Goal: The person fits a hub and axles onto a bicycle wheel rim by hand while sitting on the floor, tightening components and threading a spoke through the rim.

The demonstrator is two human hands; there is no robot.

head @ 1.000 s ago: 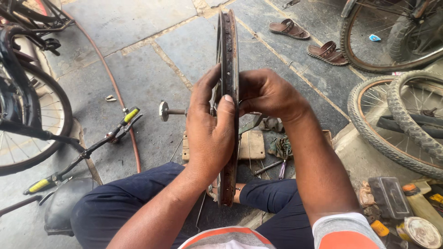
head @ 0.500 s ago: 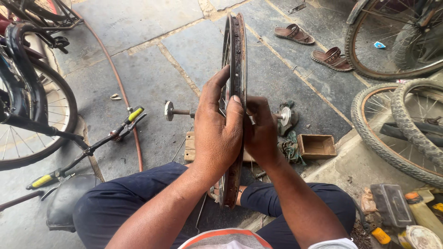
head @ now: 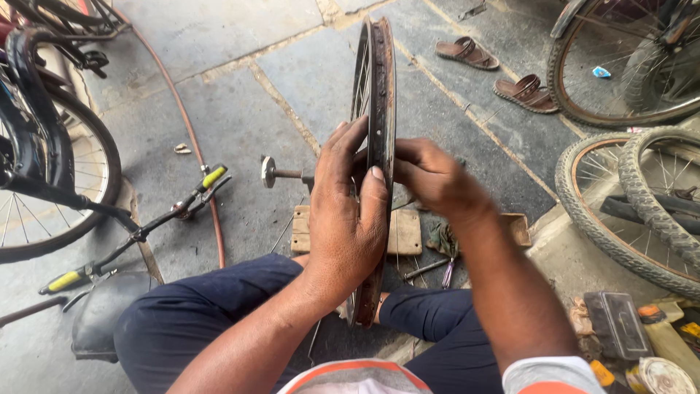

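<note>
Stone-paved workshop floor, sandals (head: 496,69) upper right. Centre frame: rusty bicycle rim (head: 379,109) stood on edge, steadied between knees, left hand (head: 350,219) clamped on it, right hand (head: 434,179) fingers curled at spokes

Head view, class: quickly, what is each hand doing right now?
Left hand: closed around the rusty wheel rim, thumb over its edge.
Right hand: fingers curled against the rim's far side; exact grip cannot be told.

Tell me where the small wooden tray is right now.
In the head view the small wooden tray lies on the stone floor, right of the upright wheel rim, just beyond the right hand's wrist and beside the wooden block.
</note>
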